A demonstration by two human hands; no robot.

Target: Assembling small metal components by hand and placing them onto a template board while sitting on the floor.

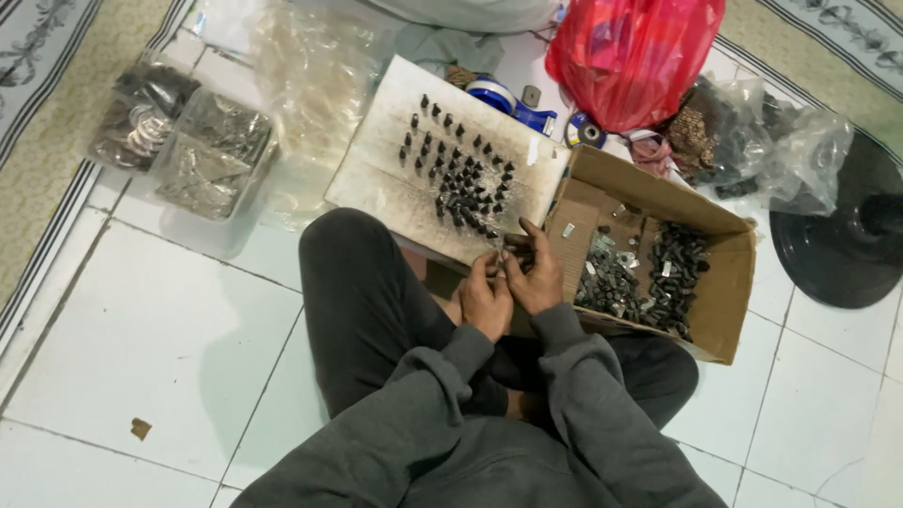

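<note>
Both hands, left (484, 299) and right (534, 275), pinched one small dark metal part (501, 250) (tiny); a slip could topple the upright dark pieces (461, 174) on the pale cardboard sheet (376, 179).

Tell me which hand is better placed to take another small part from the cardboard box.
Probably the right hand: it sits beside the cardboard box of small dark parts, while the left hand lies farther from it.
</note>
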